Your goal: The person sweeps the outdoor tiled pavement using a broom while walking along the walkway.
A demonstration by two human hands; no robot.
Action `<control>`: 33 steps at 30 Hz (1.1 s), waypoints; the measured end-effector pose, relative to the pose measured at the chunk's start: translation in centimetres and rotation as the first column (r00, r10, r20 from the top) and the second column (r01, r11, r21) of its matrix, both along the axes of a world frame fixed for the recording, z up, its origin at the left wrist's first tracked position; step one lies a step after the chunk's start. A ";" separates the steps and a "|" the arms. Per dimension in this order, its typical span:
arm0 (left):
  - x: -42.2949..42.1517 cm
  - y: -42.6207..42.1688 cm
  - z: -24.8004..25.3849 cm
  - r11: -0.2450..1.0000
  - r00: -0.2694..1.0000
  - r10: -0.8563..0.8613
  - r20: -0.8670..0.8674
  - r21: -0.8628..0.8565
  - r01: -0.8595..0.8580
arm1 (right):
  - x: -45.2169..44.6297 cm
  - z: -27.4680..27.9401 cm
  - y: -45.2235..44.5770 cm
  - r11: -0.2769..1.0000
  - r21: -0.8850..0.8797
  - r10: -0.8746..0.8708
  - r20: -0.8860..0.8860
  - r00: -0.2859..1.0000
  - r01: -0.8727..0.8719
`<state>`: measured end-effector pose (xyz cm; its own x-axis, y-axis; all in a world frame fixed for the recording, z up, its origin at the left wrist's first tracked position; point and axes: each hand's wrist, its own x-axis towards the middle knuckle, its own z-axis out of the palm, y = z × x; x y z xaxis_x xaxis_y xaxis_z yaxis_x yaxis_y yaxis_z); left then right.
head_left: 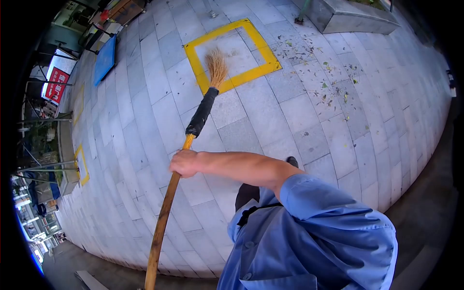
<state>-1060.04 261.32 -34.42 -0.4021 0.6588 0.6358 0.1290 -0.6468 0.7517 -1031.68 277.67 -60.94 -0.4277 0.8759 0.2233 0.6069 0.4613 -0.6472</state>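
A long broom runs from the lower left up toward the centre. My right hand (183, 163) is closed around its wooden handle (163, 222), just below the black-wrapped section (203, 112). My right arm reaches across my body to the left. The straw bristles (216, 65) lie over the lower part of a yellow painted square (267, 54) on the paving. My left hand is not in view. The handle's lower end runs off the bottom of the frame.
Fallen leaves (328, 84) are scattered on the stone paving (241, 137). A stone planter (355, 21) stands at upper right. To the left are a blue board (105, 60), a red sign (57, 84) and metal railings. My dark shoe (292, 161) shows beyond my arm.
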 end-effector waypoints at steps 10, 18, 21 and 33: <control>20.0 -0.4 -7.9 0.807 0.878 -0.441 0.187 -0.344 0.479 | 20.1 -10.4 -25.7 0.814 -0.422 -0.367 0.158 0.917 0.399; 19.4 -4.9 -4.1 0.836 0.835 -0.387 0.390 -0.234 0.497 | 26.8 0.7 -29.7 0.886 -0.085 -0.425 0.245 0.871 0.456; 15.4 -7.1 -0.3 0.919 0.894 -0.345 0.288 -0.093 0.384 | 23.8 5.1 -27.2 0.929 0.018 -0.368 0.149 0.918 0.369; 24.8 -3.3 -7.8 0.983 0.938 -0.175 0.298 0.001 0.183 | 28.8 -2.7 -6.0 0.995 -0.038 -0.091 0.089 0.992 0.094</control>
